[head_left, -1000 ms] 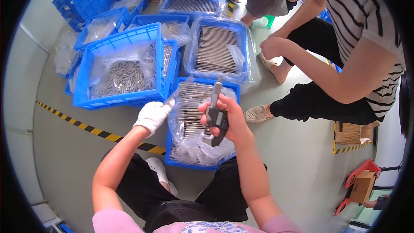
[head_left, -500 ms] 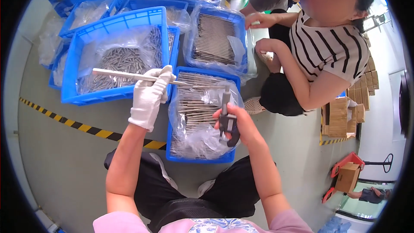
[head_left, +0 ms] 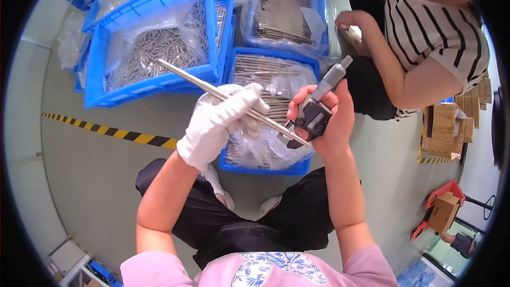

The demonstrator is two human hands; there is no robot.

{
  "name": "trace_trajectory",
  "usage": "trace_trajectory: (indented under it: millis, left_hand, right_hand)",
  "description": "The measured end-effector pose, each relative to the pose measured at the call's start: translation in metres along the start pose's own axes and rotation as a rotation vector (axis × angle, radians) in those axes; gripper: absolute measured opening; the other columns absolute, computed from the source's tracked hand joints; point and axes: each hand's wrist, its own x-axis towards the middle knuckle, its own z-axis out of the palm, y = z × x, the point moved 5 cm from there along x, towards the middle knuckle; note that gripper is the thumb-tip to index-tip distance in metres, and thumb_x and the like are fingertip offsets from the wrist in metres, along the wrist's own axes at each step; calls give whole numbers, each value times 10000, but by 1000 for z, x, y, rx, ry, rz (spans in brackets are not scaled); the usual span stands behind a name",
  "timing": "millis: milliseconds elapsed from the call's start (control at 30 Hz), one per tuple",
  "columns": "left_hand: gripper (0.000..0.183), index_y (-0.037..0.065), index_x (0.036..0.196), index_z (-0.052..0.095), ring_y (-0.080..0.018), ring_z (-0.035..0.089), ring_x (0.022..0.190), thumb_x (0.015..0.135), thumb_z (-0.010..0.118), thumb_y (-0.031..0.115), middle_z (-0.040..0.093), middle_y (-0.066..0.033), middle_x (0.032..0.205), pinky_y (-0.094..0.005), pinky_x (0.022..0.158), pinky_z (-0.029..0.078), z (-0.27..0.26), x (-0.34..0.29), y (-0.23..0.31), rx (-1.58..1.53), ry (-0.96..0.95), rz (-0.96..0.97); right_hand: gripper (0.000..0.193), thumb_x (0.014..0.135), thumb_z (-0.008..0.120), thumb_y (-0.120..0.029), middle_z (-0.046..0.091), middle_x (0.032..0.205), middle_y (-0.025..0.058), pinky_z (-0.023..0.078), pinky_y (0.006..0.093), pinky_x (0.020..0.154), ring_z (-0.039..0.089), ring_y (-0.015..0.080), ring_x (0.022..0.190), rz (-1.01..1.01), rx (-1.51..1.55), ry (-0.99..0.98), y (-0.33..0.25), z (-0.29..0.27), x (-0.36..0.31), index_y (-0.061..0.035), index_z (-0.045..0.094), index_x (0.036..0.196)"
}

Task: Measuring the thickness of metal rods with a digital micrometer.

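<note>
My left hand (head_left: pixel 220 119), in a white glove, is closed around a long thin metal rod (head_left: pixel 188 77). The rod slants from upper left down to the right. Bare, my right hand (head_left: pixel 337 119) grips a digital micrometer (head_left: pixel 314 117) with a dark frame and a silver barrel pointing up and right. The rod's lower right end meets the micrometer's frame; whether it sits between the jaws I cannot tell. Beneath both hands stands a blue bin (head_left: pixel 241 169) lined with clear plastic, holding many similar metal rods (head_left: pixel 265 69).
To the left, a large blue bin (head_left: pixel 95 82) holds short metal pins (head_left: pixel 159 48). Another bin of rods (head_left: pixel 281 13) stands at the back. A person in a striped top (head_left: pixel 425 26) sits at the right. Striped floor tape (head_left: pixel 117 132) and cardboard boxes (head_left: pixel 443 127) lie farther out.
The rod has tilted, its right end now lower and at the micrometer. Both hands have come closer together, and the micrometer has turned to lean right. The whole view has shifted.
</note>
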Motion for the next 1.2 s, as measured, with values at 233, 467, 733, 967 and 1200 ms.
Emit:
trace_trajectory:
  millis: [233,467,733,967,1200]
  left_hand:
    - [220,13,767,605,-89,521,527,815,585,226,572,-35,631,-222,501,428,25,-1,-25,40,-38,-106]
    - [158,38,778,600,-72,518,576,814,590,192,577,-17,670,-208,538,416,37,0,-34,37,-97,-112]
    - [143,50,811,579,-73,514,654,829,566,191,576,-12,740,-216,597,408,39,1,-34,65,-126,-100]
    - [157,49,819,560,-68,481,686,839,551,205,555,-10,761,-211,611,372,36,0,-38,76,-83,-132]
    - [142,60,828,561,-58,457,671,834,560,201,556,-4,769,-204,598,351,36,1,-37,85,-114,-123]
  right_hand:
    - [673,828,250,-595,576,694,168,388,225,362,542,176,534,71,379,-257,-6,1,-11,5,552,820]
    - [662,841,242,-567,579,704,181,387,228,361,531,178,519,13,450,-257,-13,-2,-18,19,550,829]
    - [547,870,271,-475,554,729,191,368,246,363,469,182,509,55,524,-298,-10,-4,-15,9,526,860]
    - [642,833,283,-541,583,734,195,402,238,358,511,181,450,62,571,-218,-7,-3,-14,43,546,859]
    - [629,827,309,-537,588,724,184,417,235,365,519,173,450,70,552,-226,-6,-4,-12,41,554,856]
